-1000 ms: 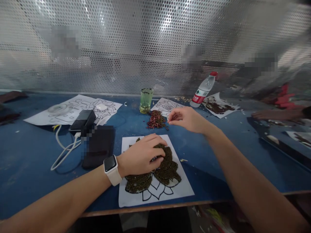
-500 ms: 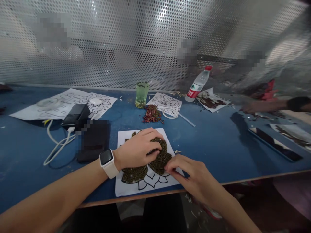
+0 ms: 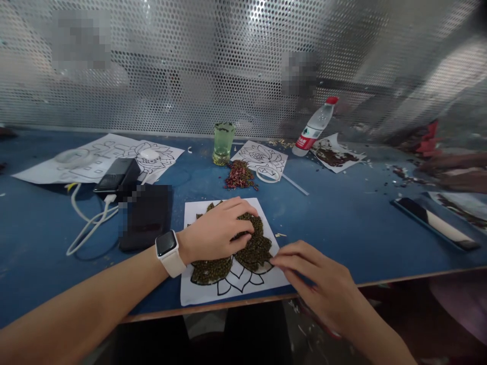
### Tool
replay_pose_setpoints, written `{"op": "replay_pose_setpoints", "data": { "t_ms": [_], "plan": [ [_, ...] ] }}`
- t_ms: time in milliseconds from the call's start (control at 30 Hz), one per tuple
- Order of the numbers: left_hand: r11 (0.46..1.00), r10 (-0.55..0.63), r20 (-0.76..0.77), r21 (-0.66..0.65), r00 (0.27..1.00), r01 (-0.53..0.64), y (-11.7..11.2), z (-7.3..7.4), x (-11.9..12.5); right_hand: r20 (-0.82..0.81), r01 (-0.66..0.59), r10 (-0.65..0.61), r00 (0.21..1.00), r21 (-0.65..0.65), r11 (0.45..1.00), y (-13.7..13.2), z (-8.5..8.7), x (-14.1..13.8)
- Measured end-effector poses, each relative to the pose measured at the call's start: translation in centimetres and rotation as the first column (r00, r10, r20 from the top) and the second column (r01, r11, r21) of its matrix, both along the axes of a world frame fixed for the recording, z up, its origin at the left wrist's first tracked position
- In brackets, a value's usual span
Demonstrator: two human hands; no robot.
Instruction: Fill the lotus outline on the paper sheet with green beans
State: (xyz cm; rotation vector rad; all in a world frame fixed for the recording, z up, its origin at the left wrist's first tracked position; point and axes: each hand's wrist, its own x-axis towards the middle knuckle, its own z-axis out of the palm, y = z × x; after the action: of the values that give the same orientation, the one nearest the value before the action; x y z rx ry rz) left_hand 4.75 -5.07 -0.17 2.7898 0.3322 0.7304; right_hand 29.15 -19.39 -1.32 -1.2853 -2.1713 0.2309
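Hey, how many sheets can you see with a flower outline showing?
3: the near sheet under the left hand, the middle sheet behind the reddish pile, and the back-left sheet. Two dark-covered sheets at right may hide more.

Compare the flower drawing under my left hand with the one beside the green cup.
The front drawing has several petals filled with dark grains; the back drawing shows bare outlines. The front drawing lies by the table's near edge, partly hidden by the left hand; the back drawing lies farther off, a white ring overlapping it. Both are black flower outlines on white paper.
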Motion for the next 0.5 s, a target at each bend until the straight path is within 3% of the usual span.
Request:
{"op": "replay_pose_setpoints", "data": {
  "t_ms": [200, 500],
  "plan": [
    [1.0, -0.004, -0.001, 0.0, 1.0, 0.004, 0.03, -0.1, -0.02, 0.249, -0.059, 0.031, 0.968, 0.104, 0.993, -0.46, 0.11, -0.29],
    [1.0, -0.013, -0.001, -0.015, 1.0, 0.013, 0.06, -0.21, -0.03, 0.24, -0.056, 0.02, 0.971, 0.142, 0.988, -0.72, -0.26, -0.51]
  ]
}}
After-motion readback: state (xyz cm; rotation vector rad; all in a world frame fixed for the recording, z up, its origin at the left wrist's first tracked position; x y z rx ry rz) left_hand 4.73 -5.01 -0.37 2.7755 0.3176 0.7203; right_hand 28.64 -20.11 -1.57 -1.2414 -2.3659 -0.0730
